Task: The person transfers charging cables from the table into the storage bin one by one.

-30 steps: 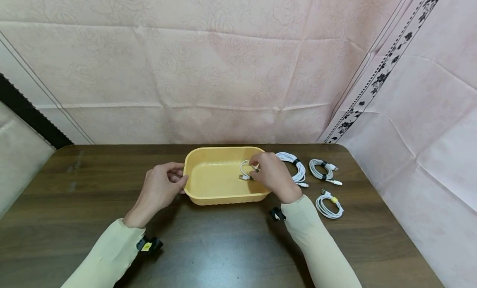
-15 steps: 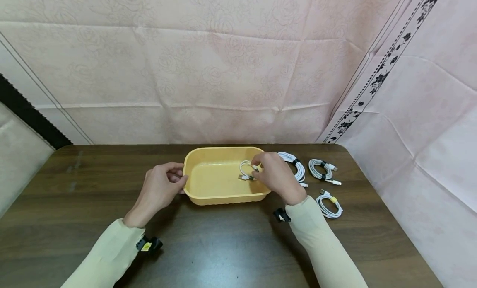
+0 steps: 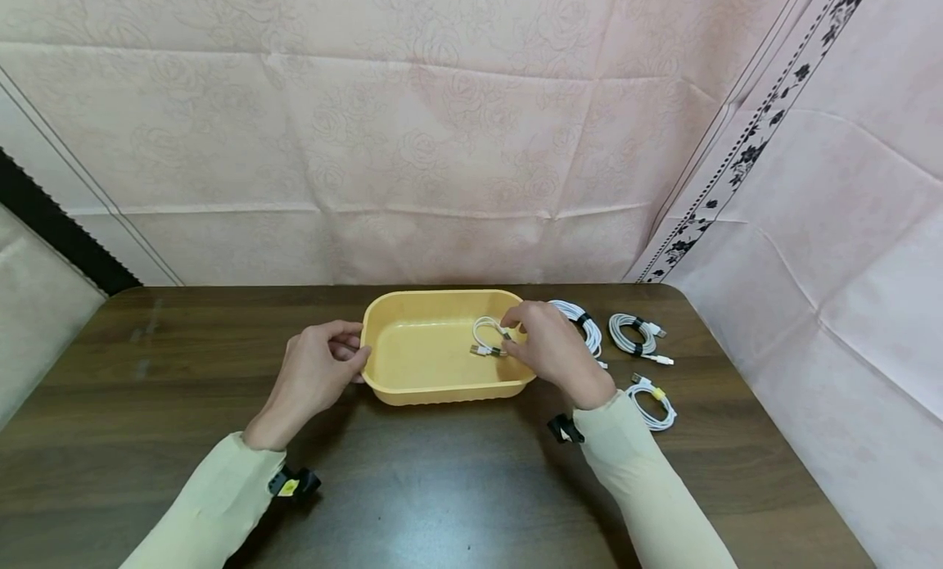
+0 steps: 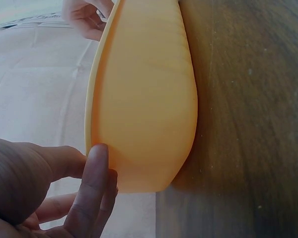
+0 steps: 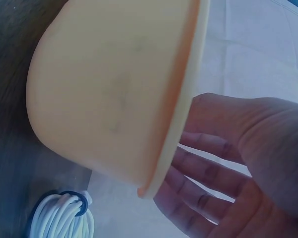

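Note:
A yellow plastic basket (image 3: 427, 395) stands near the table's back edge. My left hand (image 3: 318, 374) pinches its left rim; the left wrist view shows fingers (image 4: 97, 166) against the outer wall. Inside, toward the right, lies a small coiled white USB cable (image 3: 482, 327) with a dark tie. My right hand (image 3: 551, 348) reaches over the right rim, its fingertips close by the cable's right side and parted. In the right wrist view the same hand's fingers (image 5: 203, 168) are loosely bent behind the rim, their tips hidden by the basket wall.
Three more coiled white cables lie right of the basket: a thick one (image 3: 589, 333) partly behind my right hand, one with black ties (image 3: 622, 337), and one with a yellow tie (image 3: 658, 422) beside my right sleeve. A patterned cloth (image 3: 442, 143) hangs behind the brown table (image 3: 412, 487).
My right hand and forearm have shifted slightly to the right, and its fingers have moved off the small cable, which stays in the basket. My left hand has kept its place on the rim.

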The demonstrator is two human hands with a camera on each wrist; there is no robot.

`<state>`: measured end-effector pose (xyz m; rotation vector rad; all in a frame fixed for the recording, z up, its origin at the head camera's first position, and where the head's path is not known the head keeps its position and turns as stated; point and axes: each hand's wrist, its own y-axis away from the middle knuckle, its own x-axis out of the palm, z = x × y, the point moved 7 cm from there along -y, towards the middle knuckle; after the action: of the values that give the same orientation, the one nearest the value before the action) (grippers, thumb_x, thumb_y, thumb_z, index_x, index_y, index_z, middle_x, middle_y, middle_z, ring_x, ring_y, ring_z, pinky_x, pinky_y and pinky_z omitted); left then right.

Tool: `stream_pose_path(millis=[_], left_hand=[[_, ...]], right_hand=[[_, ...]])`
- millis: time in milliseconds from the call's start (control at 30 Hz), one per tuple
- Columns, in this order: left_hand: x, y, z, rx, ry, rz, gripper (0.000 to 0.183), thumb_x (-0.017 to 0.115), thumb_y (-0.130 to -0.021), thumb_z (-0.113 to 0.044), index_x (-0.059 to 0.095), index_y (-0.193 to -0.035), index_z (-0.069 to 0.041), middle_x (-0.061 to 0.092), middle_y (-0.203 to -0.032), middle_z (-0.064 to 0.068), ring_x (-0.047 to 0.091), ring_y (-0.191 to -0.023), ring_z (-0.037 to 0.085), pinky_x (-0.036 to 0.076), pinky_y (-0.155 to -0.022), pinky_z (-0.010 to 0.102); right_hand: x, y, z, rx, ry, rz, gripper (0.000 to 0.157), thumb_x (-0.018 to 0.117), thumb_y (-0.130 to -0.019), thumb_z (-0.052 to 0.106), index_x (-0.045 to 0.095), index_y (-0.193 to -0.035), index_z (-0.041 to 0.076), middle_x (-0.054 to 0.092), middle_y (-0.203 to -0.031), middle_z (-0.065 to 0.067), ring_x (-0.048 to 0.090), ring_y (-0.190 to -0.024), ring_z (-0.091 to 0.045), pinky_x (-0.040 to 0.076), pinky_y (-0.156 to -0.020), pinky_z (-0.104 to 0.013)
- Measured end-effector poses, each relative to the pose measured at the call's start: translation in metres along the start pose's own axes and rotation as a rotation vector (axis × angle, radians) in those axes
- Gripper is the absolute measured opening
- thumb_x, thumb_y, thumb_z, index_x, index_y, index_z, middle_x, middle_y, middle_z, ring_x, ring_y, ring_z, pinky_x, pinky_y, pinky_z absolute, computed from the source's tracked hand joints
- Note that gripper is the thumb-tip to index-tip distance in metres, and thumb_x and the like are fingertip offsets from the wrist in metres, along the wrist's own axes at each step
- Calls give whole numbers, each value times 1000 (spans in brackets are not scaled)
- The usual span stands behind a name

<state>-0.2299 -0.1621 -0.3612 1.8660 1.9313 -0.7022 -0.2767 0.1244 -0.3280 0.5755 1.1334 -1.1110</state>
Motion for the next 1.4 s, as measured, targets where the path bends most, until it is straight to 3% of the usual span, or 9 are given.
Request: stream_pose_path(millis=[333, 733, 1100, 1400], left_hand=[[0, 1, 1, -4, 8, 2, 35, 68, -95, -8, 65, -127, 5, 71, -105, 19, 72, -80, 18, 61, -61, 21], [0, -1, 0, -22, -13, 13, 37, 68, -95, -8, 64, -129, 5, 69, -106, 19, 71, -81, 18, 61, -61, 21], [0, 0, 0, -23, -1, 13, 36, 68, -95, -8, 64, -129, 4, 70, -107, 19, 71, -82, 19, 61, -62, 21], [0, 0, -1, -20, -2, 12, 37, 68, -95, -8, 64, -129, 5, 69, -106, 19, 71, -81, 19, 61, -61, 21]], right_hand=[[-3, 5, -1, -4, 19, 15, 25, 79, -87, 15, 76, -111, 5, 74, -110, -10, 66, -98, -24, 58, -83, -40], [-12, 12, 3, -65, 64, -22, 25, 79, -87, 13, 76, -109, 3, 74, -105, -9, 67, -96, -27, 58, -83, -40], [-14, 18, -3, -65, 72, -32, 23, 80, -85, 11, 76, -107, 4, 73, -101, -8, 65, -92, -25, 57, -79, -37], [-19, 23, -5, -133, 81, -84, 21, 81, -83, 9, 76, -102, 3, 72, -97, -9, 64, -90, -23, 56, -80, -38]])
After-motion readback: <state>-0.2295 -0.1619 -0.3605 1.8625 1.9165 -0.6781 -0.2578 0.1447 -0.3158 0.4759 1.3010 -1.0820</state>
